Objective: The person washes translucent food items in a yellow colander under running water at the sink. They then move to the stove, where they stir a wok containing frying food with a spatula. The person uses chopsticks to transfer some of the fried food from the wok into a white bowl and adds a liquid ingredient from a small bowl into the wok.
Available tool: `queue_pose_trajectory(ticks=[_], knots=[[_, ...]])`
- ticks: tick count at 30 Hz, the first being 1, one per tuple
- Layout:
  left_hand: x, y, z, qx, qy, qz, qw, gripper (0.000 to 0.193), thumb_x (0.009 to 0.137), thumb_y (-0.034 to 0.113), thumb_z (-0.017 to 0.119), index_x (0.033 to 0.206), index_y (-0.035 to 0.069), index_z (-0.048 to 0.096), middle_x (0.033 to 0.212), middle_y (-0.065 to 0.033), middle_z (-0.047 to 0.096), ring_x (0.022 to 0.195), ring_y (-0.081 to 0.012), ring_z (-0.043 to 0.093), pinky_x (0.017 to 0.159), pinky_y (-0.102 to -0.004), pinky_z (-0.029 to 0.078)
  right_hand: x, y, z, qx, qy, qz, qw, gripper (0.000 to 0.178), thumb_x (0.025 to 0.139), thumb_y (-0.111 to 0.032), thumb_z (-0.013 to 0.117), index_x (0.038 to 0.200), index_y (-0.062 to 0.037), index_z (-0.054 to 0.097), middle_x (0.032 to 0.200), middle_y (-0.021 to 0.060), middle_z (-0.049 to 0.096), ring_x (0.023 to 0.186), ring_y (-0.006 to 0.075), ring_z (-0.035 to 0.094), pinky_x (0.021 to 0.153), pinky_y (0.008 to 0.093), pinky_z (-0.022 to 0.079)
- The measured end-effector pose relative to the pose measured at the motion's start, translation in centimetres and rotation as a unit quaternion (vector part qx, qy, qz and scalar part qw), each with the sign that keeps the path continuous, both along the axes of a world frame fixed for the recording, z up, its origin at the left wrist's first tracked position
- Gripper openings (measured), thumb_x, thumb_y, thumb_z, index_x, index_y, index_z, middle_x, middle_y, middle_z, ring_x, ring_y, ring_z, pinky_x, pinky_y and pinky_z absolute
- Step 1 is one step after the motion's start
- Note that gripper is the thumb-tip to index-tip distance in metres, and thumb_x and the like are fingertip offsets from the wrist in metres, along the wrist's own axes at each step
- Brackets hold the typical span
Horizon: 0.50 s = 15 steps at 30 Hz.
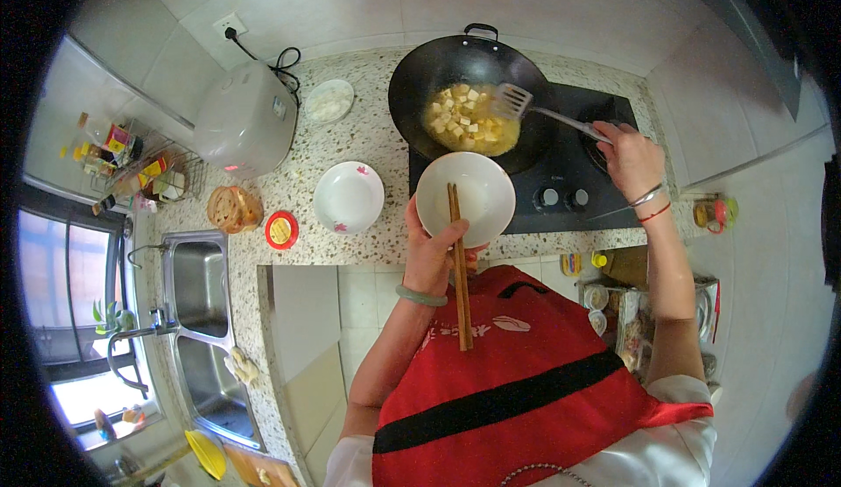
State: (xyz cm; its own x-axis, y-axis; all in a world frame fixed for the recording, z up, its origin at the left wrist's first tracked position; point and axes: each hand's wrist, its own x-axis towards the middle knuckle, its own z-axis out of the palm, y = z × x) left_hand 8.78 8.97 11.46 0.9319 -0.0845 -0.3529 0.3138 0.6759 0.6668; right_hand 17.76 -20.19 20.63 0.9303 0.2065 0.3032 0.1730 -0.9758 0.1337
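While the left hand curls snugly around the near side of a white bowl, its thumb pins the chopsticks across the rim — light, stiff, apt to roll. The bowl looks smooth and breakable, best cupped from beneath. Beyond it, the right hand has its fingers wrapped around the handle end of a slotted spatula, a sound hold away from heat. Farthest, its blade sits beside pale cubes in the black wok — soft-looking, likely to crumble if pressed.
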Motion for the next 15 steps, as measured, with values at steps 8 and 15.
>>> queue_pose_trajectory(ticks=[8, 15], knots=[[0.0, -0.6, -0.1, 0.003, -0.006, 0.004, 1.0, 0.075, 0.08, -0.008, 0.058, 0.14, 0.017, 0.019, 0.13, -0.0175, 0.041, 0.103, -0.0354, 0.061, 0.07, -0.0444, 0.063, -0.8, -0.1, 2.4, -0.049, 0.163, -0.028, 0.985, 0.021, 0.083, -0.024, 0.066, 0.102, -0.0203, 0.071, 0.084, 0.0104, 0.069, 0.077, 0.03, 0.066, 0.065, 0.0411, 0.053], [-0.1, -0.3, -0.3, 0.015, -0.005, -0.01, 1.0, 0.069, 0.083, -0.002, 0.06, 0.136, 0.019, 0.023, 0.124, -0.0179, 0.046, 0.09, -0.0366, 0.065, 0.06, -0.0422, 0.061, 0.9, 3.3, -3.4, 0.101, 0.184, 0.025, 0.977, 0.022, 0.087, -0.029, 0.061, 0.103, -0.0185, 0.071, 0.087, 0.0144, 0.069, 0.08, 0.0337, 0.066, 0.07, 0.045, 0.053]])
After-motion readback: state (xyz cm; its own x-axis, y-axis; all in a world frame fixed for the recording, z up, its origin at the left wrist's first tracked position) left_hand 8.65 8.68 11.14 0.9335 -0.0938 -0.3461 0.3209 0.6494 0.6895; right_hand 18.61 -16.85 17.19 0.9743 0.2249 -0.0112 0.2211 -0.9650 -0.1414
